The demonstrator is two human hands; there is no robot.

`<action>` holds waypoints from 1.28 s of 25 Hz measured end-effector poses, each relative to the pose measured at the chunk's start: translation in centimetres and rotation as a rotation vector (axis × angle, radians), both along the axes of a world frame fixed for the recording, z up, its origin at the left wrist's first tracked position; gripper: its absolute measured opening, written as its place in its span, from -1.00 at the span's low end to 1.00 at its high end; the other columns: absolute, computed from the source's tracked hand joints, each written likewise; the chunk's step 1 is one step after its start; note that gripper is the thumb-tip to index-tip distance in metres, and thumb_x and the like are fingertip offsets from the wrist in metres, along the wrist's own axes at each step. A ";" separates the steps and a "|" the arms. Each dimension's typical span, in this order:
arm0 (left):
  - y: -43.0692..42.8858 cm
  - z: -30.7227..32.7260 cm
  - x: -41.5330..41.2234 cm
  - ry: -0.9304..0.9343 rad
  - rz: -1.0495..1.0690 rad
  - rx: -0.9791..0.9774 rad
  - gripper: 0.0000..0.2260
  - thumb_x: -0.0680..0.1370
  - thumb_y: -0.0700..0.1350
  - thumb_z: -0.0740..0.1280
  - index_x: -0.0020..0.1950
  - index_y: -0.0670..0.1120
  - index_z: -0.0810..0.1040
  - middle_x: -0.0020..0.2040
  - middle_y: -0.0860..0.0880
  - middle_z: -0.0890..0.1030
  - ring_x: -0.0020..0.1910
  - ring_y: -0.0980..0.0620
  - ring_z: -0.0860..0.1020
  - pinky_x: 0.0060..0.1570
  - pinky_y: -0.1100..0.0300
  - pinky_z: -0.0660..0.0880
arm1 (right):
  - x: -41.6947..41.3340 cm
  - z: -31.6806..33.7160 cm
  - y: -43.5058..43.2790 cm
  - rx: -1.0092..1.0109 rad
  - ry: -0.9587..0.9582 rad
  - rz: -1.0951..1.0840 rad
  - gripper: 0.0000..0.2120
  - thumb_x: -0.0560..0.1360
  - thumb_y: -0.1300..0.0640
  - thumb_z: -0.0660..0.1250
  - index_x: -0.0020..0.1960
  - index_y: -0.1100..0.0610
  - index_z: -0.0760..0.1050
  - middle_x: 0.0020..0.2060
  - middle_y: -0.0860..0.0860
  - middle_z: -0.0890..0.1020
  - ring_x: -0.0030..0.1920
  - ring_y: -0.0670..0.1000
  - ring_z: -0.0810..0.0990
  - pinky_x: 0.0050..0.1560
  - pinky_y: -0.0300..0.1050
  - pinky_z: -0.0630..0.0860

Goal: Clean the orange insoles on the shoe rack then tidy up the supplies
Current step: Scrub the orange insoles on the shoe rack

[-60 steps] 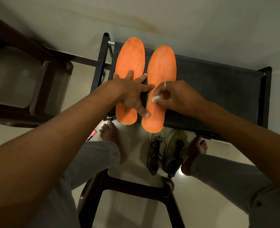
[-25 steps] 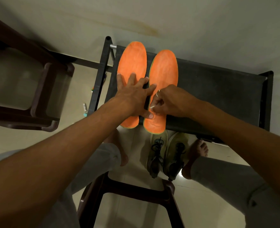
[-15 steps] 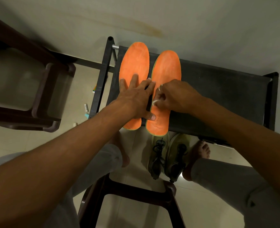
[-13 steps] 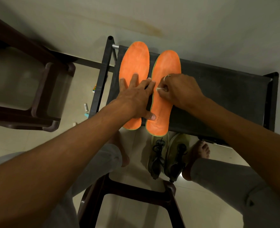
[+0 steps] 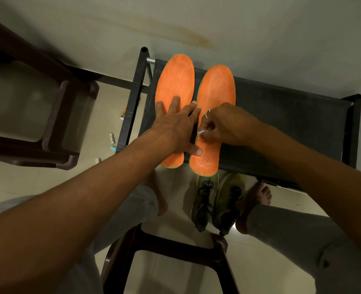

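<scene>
Two orange insoles lie side by side on top of the black shoe rack (image 5: pixel 292 115), at its left end. The L hand (image 5: pixel 175 126) is spread flat w/ fingers on the left insole (image 5: pixel 174 81) & thumb on the right insole (image 5: pixel 215 90), holding both down, while the R hand (image 5: pixel 224 126) is curled tight on a small white wipe (image 5: pixel 200 132) pressed to the right one. Looks like the scrub step, not done yet; next prob needs more rubbing up & down that insole, w/ the L hand pressing so it won't slide.
</scene>
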State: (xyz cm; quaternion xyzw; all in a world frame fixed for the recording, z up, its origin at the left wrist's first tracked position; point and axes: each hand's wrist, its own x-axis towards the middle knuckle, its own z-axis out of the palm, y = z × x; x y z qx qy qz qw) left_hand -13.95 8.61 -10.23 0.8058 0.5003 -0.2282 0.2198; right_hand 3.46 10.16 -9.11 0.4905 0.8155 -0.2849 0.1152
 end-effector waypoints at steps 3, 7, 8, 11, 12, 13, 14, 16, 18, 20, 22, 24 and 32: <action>0.1 0.0 0.1 -0.003 -0.008 0.011 0.09 0.35 0.45 0.36 0.64 0.01 -0.15 0.64 0.00 -0.08 0.58 -0.26 -0.16 0.42 -0.43 -0.03 | 1.0 -0.3 0.5 0.303 -0.056 -0.174 -0.76 0.57 -0.08 0.29 0.06 0.05 0.62 -0.10 -0.01 0.65 -0.15 0.00 0.59 -0.17 -0.07 0.52; 0.0 0.0 0.1 0.020 -0.016 0.020 0.09 0.35 0.46 0.35 0.64 0.01 -0.14 0.64 0.01 -0.07 0.58 -0.25 -0.16 0.41 -0.44 -0.02 | 0.6 -0.1 0.0 0.050 0.010 -0.024 -0.78 0.56 -0.07 0.32 0.08 0.02 0.64 -0.05 -0.05 0.67 -0.13 -0.06 0.61 -0.09 -0.05 0.58; 0.0 0.0 0.1 0.022 -0.021 0.023 0.09 0.35 0.46 0.34 0.64 0.01 -0.14 0.64 0.01 -0.07 0.58 -0.25 -0.15 0.41 -0.44 -0.02 | 0.5 -0.1 -0.3 0.024 0.007 0.013 -0.78 0.56 -0.08 0.32 0.07 0.00 0.64 -0.06 -0.07 0.67 -0.13 -0.07 0.61 -0.09 -0.06 0.58; 0.1 0.1 0.0 0.013 -0.015 0.016 0.09 0.34 0.47 0.35 0.64 0.02 -0.14 0.64 0.01 -0.07 0.58 -0.25 -0.15 0.41 -0.44 -0.02 | 1.9 -0.5 0.7 0.322 -0.071 -0.155 -0.74 0.58 -0.09 0.25 0.02 0.05 0.60 -0.10 0.01 0.64 -0.16 0.03 0.59 -0.16 -0.03 0.54; 0.1 0.1 0.0 0.012 -0.013 0.014 0.09 0.35 0.46 0.35 0.64 0.02 -0.15 0.64 0.01 -0.07 0.58 -0.25 -0.15 0.41 -0.44 -0.03 | 2.2 -0.7 1.0 0.378 -0.087 -0.205 -0.73 0.59 -0.10 0.24 0.00 0.07 0.59 -0.11 0.04 0.63 -0.16 0.05 0.59 -0.16 -0.01 0.54; 0.1 0.1 0.0 0.015 -0.012 0.014 0.09 0.35 0.46 0.35 0.64 0.01 -0.15 0.64 0.01 -0.08 0.58 -0.25 -0.15 0.42 -0.44 -0.03 | 2.3 -0.8 1.0 0.384 -0.078 -0.207 -0.72 0.60 -0.09 0.23 0.01 0.08 0.59 -0.09 0.05 0.64 -0.15 0.06 0.59 -0.14 0.00 0.55; 0.0 0.2 0.1 0.018 -0.009 0.010 0.09 0.35 0.45 0.35 0.64 0.01 -0.15 0.64 0.01 -0.08 0.58 -0.25 -0.16 0.42 -0.43 -0.04 | 2.0 -0.7 0.8 0.343 -0.046 -0.168 -0.73 0.60 -0.08 0.25 0.06 0.08 0.62 -0.05 0.04 0.65 -0.11 0.04 0.61 -0.10 0.00 0.56; 0.0 0.2 0.2 0.027 -0.008 -0.003 0.09 0.36 0.45 0.35 0.64 0.00 -0.16 0.64 0.01 -0.11 0.59 -0.25 -0.18 0.44 -0.41 -0.07 | 1.3 -0.4 0.7 0.186 0.032 -0.074 -0.72 0.60 -0.06 0.29 0.18 0.05 0.63 0.04 0.00 0.67 -0.03 -0.01 0.61 -0.01 -0.03 0.56; 0.1 0.2 0.3 0.032 -0.010 -0.015 0.09 0.37 0.45 0.34 0.64 -0.01 -0.16 0.64 0.01 -0.13 0.59 -0.25 -0.19 0.44 -0.40 -0.10 | 1.2 0.0 1.0 0.072 0.061 -0.022 -0.70 0.59 -0.06 0.32 0.23 0.04 0.62 0.05 -0.02 0.66 -0.04 -0.06 0.58 -0.02 -0.11 0.52; 0.1 0.2 0.3 0.030 -0.011 -0.021 0.09 0.37 0.45 0.34 0.64 -0.01 -0.17 0.64 0.01 -0.14 0.59 -0.26 -0.20 0.45 -0.39 -0.11 | 1.6 -0.2 1.3 0.070 0.064 -0.010 -0.70 0.58 -0.08 0.32 0.22 0.04 0.62 0.04 -0.03 0.65 -0.05 -0.08 0.56 -0.05 -0.13 0.51; 0.0 0.3 0.4 0.035 -0.012 -0.030 0.08 0.39 0.44 0.34 0.64 -0.02 -0.17 0.64 0.01 -0.16 0.58 -0.26 -0.21 0.45 -0.39 -0.13 | 1.8 -0.7 1.3 0.155 0.049 -0.048 -0.71 0.58 -0.09 0.31 0.18 0.05 0.63 0.03 -0.01 0.66 -0.06 -0.04 0.59 -0.03 -0.06 0.56; 0.1 0.4 0.5 0.038 -0.007 -0.046 0.07 0.39 0.43 0.35 0.64 -0.02 -0.18 0.64 0.00 -0.18 0.58 -0.26 -0.23 0.45 -0.39 -0.15 | 1.5 -1.1 1.5 0.299 0.036 -0.137 -0.74 0.58 -0.08 0.30 0.10 0.04 0.64 -0.03 0.01 0.67 -0.09 0.01 0.62 -0.07 0.01 0.59; 0.1 0.4 0.4 0.038 0.001 -0.059 0.08 0.39 0.43 0.35 0.64 -0.02 -0.17 0.64 0.01 -0.20 0.58 -0.27 -0.25 0.44 -0.41 -0.17 | 0.9 -0.7 2.8 0.311 0.027 -0.104 -0.73 0.57 -0.09 0.30 0.08 0.04 0.66 -0.04 0.01 0.69 -0.10 0.03 0.63 -0.12 -0.08 0.52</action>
